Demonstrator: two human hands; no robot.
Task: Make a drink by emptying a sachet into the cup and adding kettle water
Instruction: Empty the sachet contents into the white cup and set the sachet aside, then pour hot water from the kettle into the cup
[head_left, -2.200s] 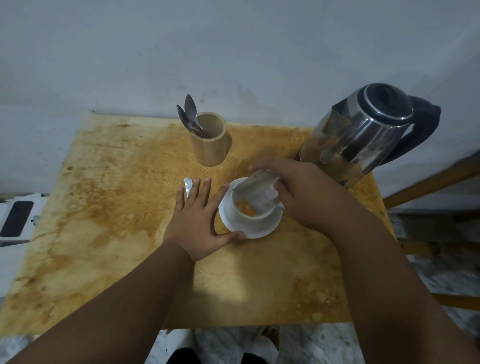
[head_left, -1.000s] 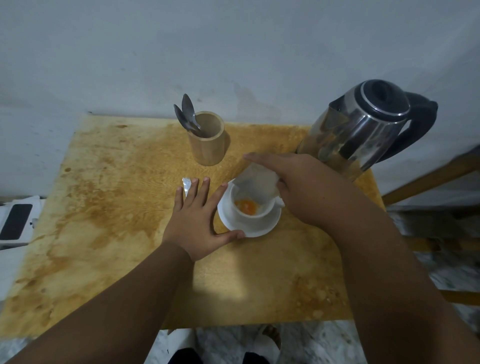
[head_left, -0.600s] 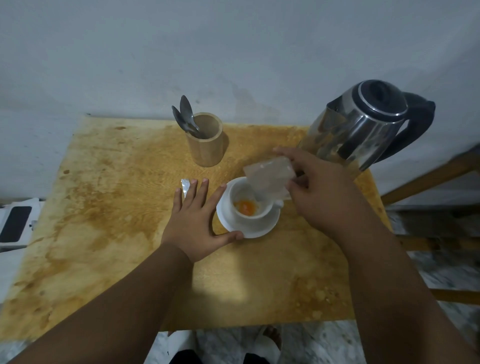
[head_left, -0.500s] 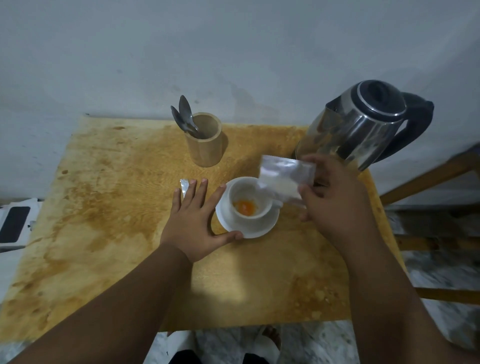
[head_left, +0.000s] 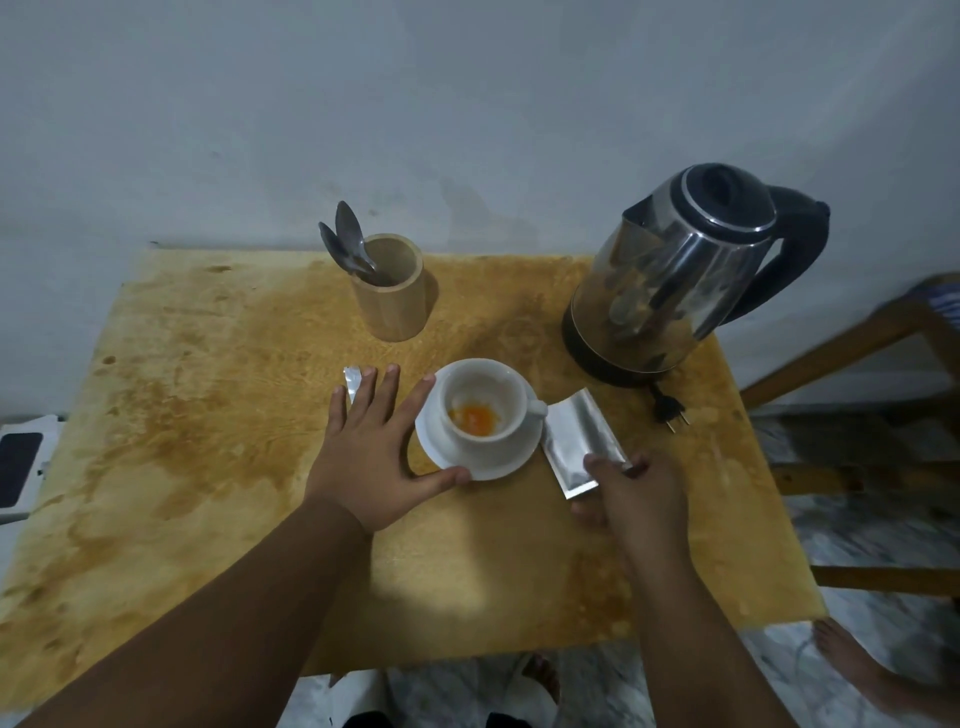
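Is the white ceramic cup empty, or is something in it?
Not empty: orange powder lies at the bottom of the white ceramic cup; no water visible.

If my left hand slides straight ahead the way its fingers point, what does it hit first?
Probably the torn foil strip already under the left hand's fingertips; beyond it, likely the wooden spoon holder, though depth is unclear.

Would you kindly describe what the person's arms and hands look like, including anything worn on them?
Both forearms are bare as far as the frame shows: no sleeves are visible. The left hand and right hand carry no gloves, and no rings, watch or bracelets can be seen. The nails look short and unpainted.
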